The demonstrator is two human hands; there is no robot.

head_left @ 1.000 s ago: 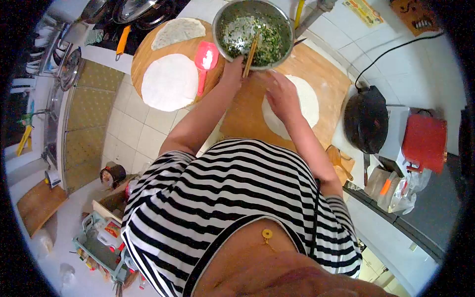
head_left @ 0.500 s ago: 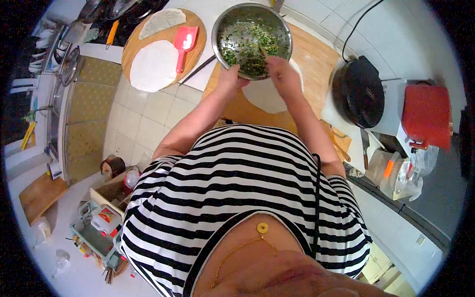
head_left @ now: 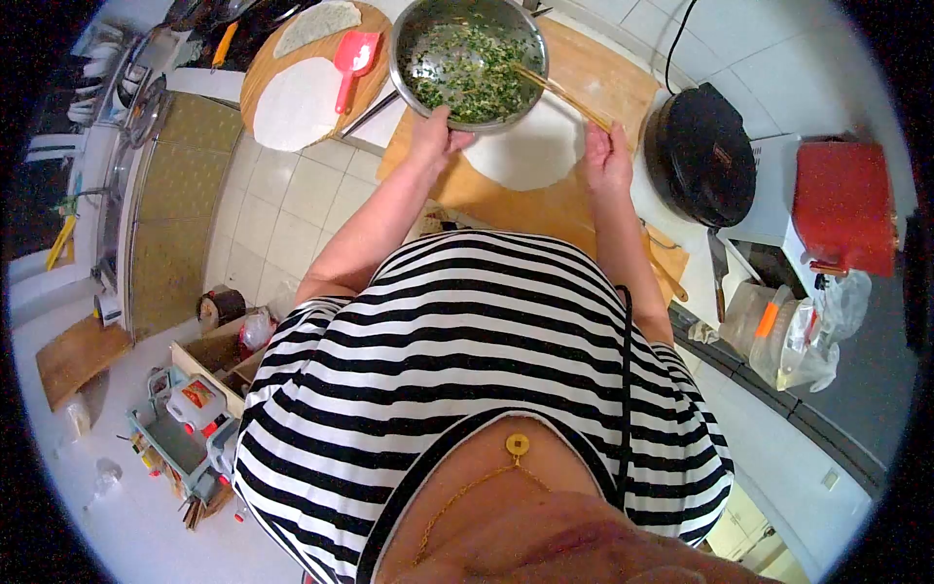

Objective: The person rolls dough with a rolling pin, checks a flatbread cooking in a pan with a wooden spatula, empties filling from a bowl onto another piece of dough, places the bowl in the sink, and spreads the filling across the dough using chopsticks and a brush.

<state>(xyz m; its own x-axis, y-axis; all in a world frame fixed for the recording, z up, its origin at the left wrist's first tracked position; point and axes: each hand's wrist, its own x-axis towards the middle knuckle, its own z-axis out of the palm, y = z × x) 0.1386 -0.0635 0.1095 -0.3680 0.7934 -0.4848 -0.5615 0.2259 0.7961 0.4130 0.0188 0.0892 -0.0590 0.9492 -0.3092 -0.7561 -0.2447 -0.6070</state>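
My left hand (head_left: 435,138) grips the near left rim of a steel mixing bowl (head_left: 399,78) with fingers closed. Inside lies a chopped green filling (head_left: 467,73). Wooden chopsticks (head_left: 564,94) lean over the bowl's right rim, their tips in the filling. My right hand (head_left: 608,156) is closed around the other end of them. Partly under the bowl, a round white dough sheet (head_left: 525,156) lies flat on a wooden board (head_left: 613,73).
To the left, a round wooden board (head_left: 261,73) holds another dough sheet (head_left: 292,107), a folded piece of dough (head_left: 316,27) and a red scoop (head_left: 356,58). A black round appliance (head_left: 702,156), a knife (head_left: 718,268) and a red box-like object (head_left: 842,204) are at right.
My right hand has moved right, out of the bowl to beside it, with the chopsticks now slanting over the rim. The bowl and my left hand appear slightly further left and up.
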